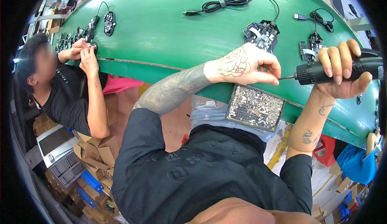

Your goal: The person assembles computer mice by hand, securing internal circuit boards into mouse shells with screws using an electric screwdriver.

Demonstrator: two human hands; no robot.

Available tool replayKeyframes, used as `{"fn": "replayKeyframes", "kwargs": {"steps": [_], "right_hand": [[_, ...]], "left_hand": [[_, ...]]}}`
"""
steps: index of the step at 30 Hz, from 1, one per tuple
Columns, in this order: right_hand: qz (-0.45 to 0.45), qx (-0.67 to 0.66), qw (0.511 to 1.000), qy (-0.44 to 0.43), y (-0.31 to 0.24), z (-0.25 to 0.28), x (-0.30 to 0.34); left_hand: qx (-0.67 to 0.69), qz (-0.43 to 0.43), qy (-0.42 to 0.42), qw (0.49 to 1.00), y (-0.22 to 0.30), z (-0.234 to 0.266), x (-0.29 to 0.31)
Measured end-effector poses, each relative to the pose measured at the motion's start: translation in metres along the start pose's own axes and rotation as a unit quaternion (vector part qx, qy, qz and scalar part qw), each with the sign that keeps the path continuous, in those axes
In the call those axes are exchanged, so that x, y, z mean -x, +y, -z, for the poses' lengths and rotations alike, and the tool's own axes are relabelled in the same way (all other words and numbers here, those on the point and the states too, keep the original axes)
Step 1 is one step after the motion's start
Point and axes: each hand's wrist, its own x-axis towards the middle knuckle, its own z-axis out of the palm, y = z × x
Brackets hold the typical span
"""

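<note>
My right hand (338,62) is wrapped round a black electric screwdriver (314,72), held level above the green bench with its thin bit pointing left. At the bit's tip, the thumb and forefinger of my left hand (246,66) are pinched together. Whatever lies between them is too small to make out. Just beyond my left hand lies an opened computer mouse (262,35), its circuit board and white ribbon showing. Its black cable (231,2) is bundled farther back. Below my left hand, a dark tray (252,125) holds many small metal screws.
A second opened mouse (310,48) with a bundled USB cable (322,20) lies at the right. On the left, a co-worker (68,91) handles a part beside more mouse parts (109,23). Another person's blue sleeve (356,163) shows at lower right. Cardboard boxes (94,151) stand at lower left.
</note>
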Motion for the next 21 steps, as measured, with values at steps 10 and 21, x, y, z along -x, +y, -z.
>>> {"fn": "replayKeyframes", "kwargs": {"steps": [10, 21], "right_hand": [[0.012, 0.031, 0.999, 0.002, 0.003, -0.005, -0.002], [0.027, 0.112, 0.992, 0.045, 0.014, -0.008, 0.001]], "left_hand": [[0.026, 0.002, 0.001, 1.0, -0.001, 0.001, -0.003], [-0.15, -0.074, 0.142, 0.976, 0.002, 0.005, -0.005]]}}
